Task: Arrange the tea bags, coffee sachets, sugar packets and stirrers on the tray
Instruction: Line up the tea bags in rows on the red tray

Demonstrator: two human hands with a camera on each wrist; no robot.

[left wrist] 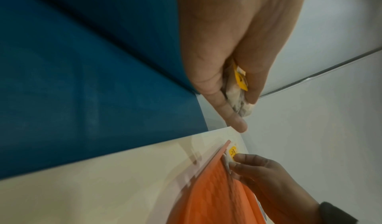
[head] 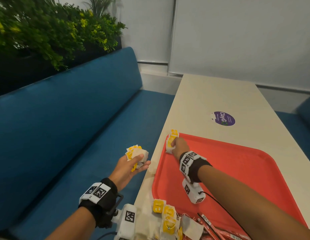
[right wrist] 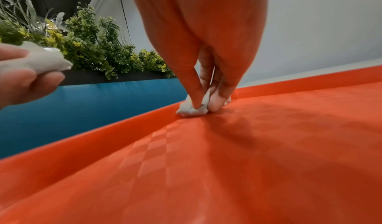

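A red tray (head: 237, 163) is seen on a cream table (head: 220, 97), beside a blue bench (head: 64, 118). At the tray's far left corner, a small stack of tea bags (head: 170, 142) with yellow tags is pinched between the thumb and fingers of the right hand (head: 180, 146); in the right wrist view the bags are seen pressed against the tray floor next to the rim. A second bundle of tea bags (head: 136, 155) is gripped in the curled fingers of the left hand (head: 130, 168), which is held over the bench, just beside the table edge and apart from the tray. Print on the yellow tags is too blurred to be read. At the near edge, a loose heap of tea bags (head: 168, 220) is noted partly on the table and partly on the tray, with red sachets (head: 211, 227) bearing barcodes beside it. A purple round sticker (head: 224, 118) reading "ClayGO" is fixed to the table beyond the tray; its smaller lettering is illegible. Green plants (head: 55, 32) are observed behind the bench
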